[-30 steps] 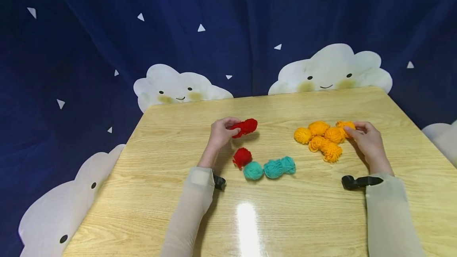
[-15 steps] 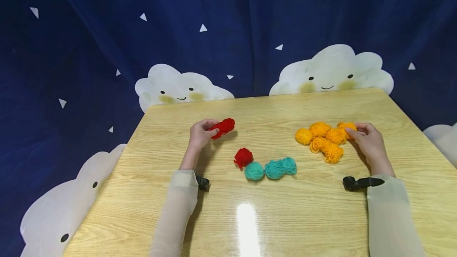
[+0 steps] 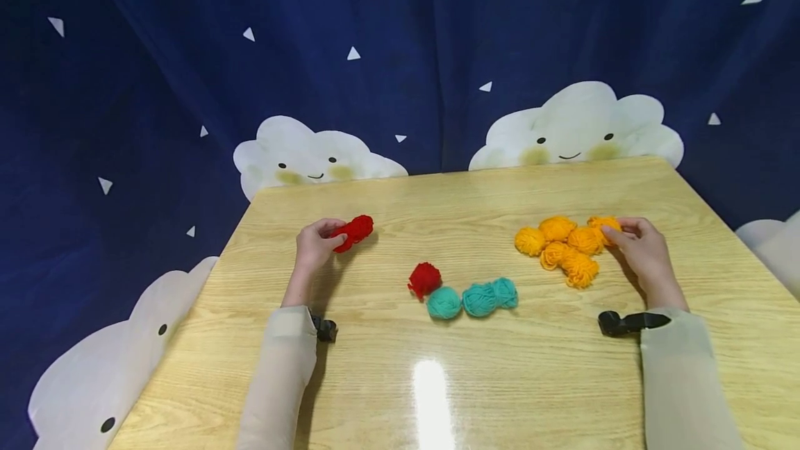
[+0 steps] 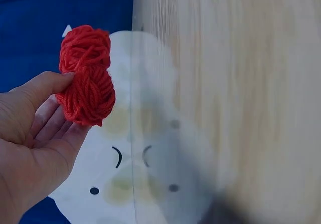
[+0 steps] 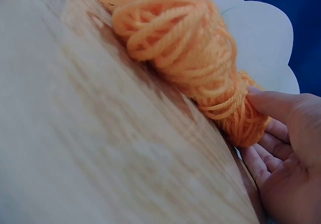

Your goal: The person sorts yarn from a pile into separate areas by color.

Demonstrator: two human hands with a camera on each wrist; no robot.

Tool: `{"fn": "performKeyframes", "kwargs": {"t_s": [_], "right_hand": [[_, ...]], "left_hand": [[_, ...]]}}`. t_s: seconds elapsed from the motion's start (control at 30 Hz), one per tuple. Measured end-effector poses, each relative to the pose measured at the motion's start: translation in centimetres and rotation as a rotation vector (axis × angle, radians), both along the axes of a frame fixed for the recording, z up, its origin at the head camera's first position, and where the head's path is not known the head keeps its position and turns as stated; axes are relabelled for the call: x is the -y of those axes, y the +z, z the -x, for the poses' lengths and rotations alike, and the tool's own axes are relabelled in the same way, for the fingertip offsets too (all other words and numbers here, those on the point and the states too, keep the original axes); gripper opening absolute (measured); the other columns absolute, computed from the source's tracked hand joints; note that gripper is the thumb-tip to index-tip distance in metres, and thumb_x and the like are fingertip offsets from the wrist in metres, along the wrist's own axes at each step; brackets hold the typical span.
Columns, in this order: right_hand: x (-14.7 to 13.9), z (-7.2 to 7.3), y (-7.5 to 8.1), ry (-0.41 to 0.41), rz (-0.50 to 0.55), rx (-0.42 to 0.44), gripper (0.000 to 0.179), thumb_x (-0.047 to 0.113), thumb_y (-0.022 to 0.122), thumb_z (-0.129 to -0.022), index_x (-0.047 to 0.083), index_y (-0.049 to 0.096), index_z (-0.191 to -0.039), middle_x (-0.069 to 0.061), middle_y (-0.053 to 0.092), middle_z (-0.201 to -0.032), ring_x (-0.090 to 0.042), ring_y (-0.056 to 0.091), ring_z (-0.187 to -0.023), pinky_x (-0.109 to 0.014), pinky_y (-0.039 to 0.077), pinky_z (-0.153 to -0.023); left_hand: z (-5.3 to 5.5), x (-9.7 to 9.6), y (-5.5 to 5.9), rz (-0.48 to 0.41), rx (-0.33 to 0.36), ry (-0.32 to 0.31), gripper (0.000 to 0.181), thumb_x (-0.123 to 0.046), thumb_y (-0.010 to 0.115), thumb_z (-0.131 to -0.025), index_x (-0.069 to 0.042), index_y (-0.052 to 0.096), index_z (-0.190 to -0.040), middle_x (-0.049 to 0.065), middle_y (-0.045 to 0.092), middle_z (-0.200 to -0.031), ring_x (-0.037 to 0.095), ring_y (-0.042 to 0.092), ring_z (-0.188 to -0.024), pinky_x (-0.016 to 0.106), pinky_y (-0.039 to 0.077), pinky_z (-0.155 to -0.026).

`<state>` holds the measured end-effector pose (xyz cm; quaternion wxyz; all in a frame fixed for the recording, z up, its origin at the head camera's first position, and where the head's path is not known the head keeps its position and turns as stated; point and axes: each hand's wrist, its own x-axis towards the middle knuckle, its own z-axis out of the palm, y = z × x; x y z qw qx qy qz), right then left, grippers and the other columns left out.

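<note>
My left hand [image 3: 317,245] pinches a red yarn bundle [image 3: 357,229] between thumb and fingers, above the left part of the table. In the left wrist view this bundle [image 4: 86,78] has two lobes, cinched in the middle. At the right, my right hand [image 3: 644,250] pinches the end of an orange yarn bundle [image 3: 603,228] that touches others in an orange cluster. The right wrist view shows the thumb and fingers around the end of the orange yarn [image 5: 246,118], low over the table; part of the fingers is hidden behind it.
Near the middle of the wooden table [image 3: 500,380] lie a red yarn ball [image 3: 425,279] and, touching it, a teal yarn ball [image 3: 444,303]. A teal two-lobed bundle [image 3: 481,298] sits just right of them. A dark blue curtain [image 3: 437,33] with clouds stands behind the table.
My left hand has carried the red yarn bundle leftward, away from the red ball and teal yarn. The right hand stays at the orange bundle.
</note>
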<state>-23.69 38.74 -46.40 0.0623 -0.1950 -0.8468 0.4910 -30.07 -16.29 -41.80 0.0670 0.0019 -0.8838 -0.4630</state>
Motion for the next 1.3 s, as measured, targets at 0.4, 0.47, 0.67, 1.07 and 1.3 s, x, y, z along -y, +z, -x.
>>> {"fn": "performKeyframes", "kwargs": {"t_s": [0.4, 0.47, 0.67, 1.07, 1.3], "right_hand": [[0.4, -0.2, -0.2, -0.004, 0.002, -0.007, 0.066, 0.048, 0.053, -0.096, 0.0, 0.04, -0.139, 0.002, 0.048, -0.112, -0.009, 0.046, -0.094, -0.011, 0.04, -0.068], [0.5, -0.1, -0.3, -0.001, 0.005, -0.005, 0.066, 0.048, 0.053, -0.096, 0.0, 0.04, -0.139, 0.002, 0.047, -0.112, -0.008, 0.046, -0.092, -0.01, 0.041, -0.067], [0.5, -0.1, -0.2, 0.01, -0.01, -0.008, 0.068, 0.049, 0.053, -0.096, -0.001, 0.04, -0.14, 0.0, 0.048, -0.114, -0.008, 0.047, -0.093, -0.011, 0.041, -0.068], [0.2, 0.0, -0.3, -0.008, -0.033, 0.011, 0.072, 0.052, 0.051, -0.096, -0.001, 0.039, -0.143, -0.004, 0.049, -0.119, -0.016, 0.047, -0.1, -0.019, 0.039, -0.073], [0.0, 0.0, 0.0, -0.003, -0.021, 0.001, 0.07, 0.051, 0.053, -0.095, 0.0, 0.04, -0.141, 0.004, 0.048, -0.113, -0.006, 0.046, -0.094, -0.013, 0.04, -0.07]], "left_hand": [[-0.5, 3.6, -0.1, 0.04, 0.016, 0.061, 0.028, -0.003, 0.068, -0.088, 0.001, 0.069, -0.116, 0.021, 0.069, -0.119, 0.032, 0.066, -0.108, 0.007, 0.043, -0.072], [-0.5, 4.1, -0.2, 0.047, 0.021, 0.071, 0.028, -0.003, 0.068, -0.088, 0.001, 0.068, -0.116, 0.022, 0.069, -0.12, 0.032, 0.066, -0.109, 0.007, 0.044, -0.073], [-0.5, 5.0, -0.4, 0.077, 0.027, 0.097, 0.028, -0.004, 0.068, -0.089, 0.001, 0.068, -0.117, 0.022, 0.068, -0.121, 0.033, 0.066, -0.11, 0.017, 0.05, -0.081], [-0.1, 5.6, -0.9, 0.069, 0.023, 0.111, 0.027, -0.001, 0.069, -0.086, 0.004, 0.068, -0.113, 0.024, 0.068, -0.118, 0.035, 0.066, -0.107, 0.004, 0.041, -0.069], [0.0, 5.8, -1.2, 0.087, 0.056, 0.1, 0.028, -0.003, 0.069, -0.088, 0.002, 0.068, -0.115, 0.023, 0.068, -0.12, 0.034, 0.065, -0.11, 0.038, 0.053, -0.095]]}}
